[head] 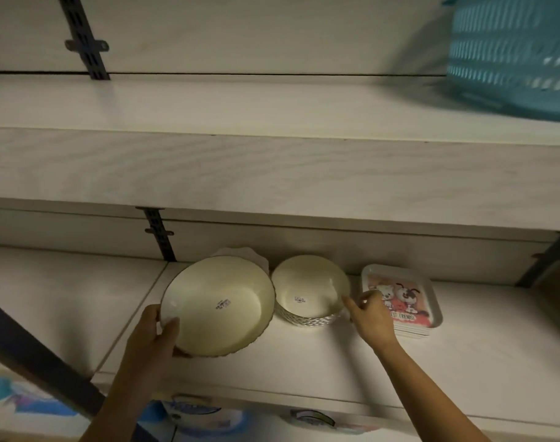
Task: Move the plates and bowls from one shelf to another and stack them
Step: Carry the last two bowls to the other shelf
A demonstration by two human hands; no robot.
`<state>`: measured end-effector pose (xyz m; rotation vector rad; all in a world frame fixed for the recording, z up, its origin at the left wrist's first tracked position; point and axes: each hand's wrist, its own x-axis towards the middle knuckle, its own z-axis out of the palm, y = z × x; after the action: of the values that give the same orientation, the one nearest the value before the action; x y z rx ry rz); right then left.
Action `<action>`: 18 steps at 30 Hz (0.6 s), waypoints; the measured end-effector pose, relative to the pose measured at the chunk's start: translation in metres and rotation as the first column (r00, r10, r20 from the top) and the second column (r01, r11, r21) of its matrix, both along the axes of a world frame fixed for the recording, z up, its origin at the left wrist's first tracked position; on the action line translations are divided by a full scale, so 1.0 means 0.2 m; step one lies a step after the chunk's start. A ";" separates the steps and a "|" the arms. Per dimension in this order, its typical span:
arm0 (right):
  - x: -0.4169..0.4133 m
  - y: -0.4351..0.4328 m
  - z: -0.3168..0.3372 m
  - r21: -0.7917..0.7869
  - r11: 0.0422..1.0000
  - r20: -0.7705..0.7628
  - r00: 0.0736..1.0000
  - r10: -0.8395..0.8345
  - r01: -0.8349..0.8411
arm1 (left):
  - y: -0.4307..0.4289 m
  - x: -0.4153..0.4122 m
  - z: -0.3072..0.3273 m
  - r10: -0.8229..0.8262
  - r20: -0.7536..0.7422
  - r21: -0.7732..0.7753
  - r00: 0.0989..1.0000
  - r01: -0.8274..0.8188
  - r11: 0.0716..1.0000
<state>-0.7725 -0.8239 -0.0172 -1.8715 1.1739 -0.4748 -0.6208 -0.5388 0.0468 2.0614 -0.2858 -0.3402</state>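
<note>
A large cream bowl (218,306) with a price sticker is tilted up off the lower shelf (304,355); my left hand (159,330) grips its near left rim. To its right a smaller cream bowl (309,287) sits on top of a stack of ribbed bowls (307,320). My right hand (369,317) touches that bowl's right rim with fingers apart. A white scalloped dish (240,253) shows behind the large bowl. Square cartoon plates (401,298) are stacked at the right.
The upper shelf (272,106) carries a teal plastic basket (511,52) at the far right. Dark metal brackets (159,232) run up the back wall. Packaged goods (202,413) sit below the lower shelf.
</note>
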 end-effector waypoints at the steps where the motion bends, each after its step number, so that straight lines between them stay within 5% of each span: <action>1: -0.04 0.01 0.02 0.007 1.000 0.016 1.000 0.019 -0.019 | -0.04 0.00 0.00 -0.027 0.004 -0.003 1.000 0.027 1.000; 9: -0.37 0.07 0.17 0.102 0.990 0.069 0.993 0.096 -0.103 | -0.53 -0.03 -0.05 -0.151 0.067 -0.095 0.986 0.157 0.983; 18: -0.54 0.11 0.21 0.097 0.992 0.042 0.996 0.077 -0.081 | -0.86 -0.05 -0.18 -0.215 0.047 -0.002 0.976 0.215 0.977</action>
<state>-0.8809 -0.8024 0.0254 -1.8093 1.0750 -0.3999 -0.6316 -0.7116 0.0108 2.0374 -0.5404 -0.4220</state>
